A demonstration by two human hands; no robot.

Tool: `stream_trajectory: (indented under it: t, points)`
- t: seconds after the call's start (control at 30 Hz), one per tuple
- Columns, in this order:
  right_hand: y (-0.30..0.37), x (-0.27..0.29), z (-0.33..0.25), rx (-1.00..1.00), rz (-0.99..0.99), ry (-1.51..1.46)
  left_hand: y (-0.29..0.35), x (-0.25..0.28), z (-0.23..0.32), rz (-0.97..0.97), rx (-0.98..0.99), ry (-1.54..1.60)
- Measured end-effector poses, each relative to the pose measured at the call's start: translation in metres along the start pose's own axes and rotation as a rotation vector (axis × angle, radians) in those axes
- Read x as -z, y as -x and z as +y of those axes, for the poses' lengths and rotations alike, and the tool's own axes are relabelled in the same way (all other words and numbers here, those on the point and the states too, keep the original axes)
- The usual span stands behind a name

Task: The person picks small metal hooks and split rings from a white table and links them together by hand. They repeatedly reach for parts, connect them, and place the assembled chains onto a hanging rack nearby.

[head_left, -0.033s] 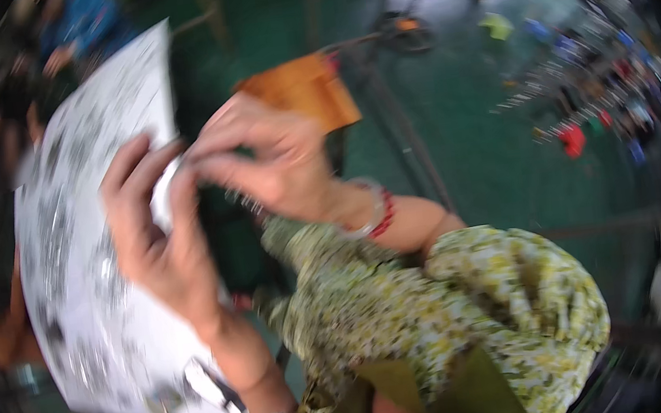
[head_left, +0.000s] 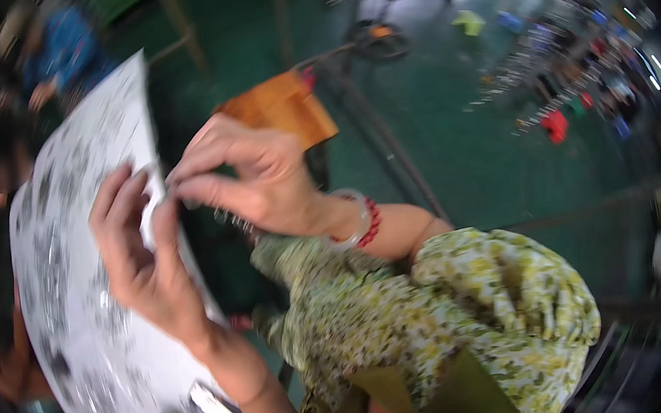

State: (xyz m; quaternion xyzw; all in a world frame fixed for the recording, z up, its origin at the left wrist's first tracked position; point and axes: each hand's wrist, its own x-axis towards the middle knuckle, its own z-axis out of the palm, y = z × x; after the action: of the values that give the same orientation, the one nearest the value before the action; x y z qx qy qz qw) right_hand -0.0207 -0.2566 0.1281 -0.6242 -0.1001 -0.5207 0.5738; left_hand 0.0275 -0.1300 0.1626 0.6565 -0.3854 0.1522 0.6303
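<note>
My left hand is raised over the right edge of a white tabletop, its fingers curled and its thumb up. My right hand comes in from the right, thumb and forefinger pinched together at the tip of the left thumb. Whatever the fingertips hold is too small and blurred to make out. Small shiny bits show just below the right hand; I cannot tell if they hang from it. Many small dark and silvery pieces lie scattered over the tabletop.
A pale-handled tool lies at the table's near edge, beside my left wrist. Past my right hand stands an orange-brown wooden seat. A person in blue is at the far left. Blurred goods fill the far right.
The whole view has shifted, so the table, seat and hands appear further left and slightly lower. My hands keep nearly the same pose, fingertips together.
</note>
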Motion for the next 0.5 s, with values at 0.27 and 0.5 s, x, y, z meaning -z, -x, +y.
stream_trajectory:
  t: [0.27, 0.5]
  points:
    - [-0.036, 0.079, -0.103, 0.161, 0.173, 0.026, 0.007, -0.006, -0.077, -0.384, 0.292, 0.085]
    - [-0.075, 0.161, -0.169, 0.393, 0.322, 0.358, 0.073, 0.0, -0.263, -0.756, 0.834, 0.007]
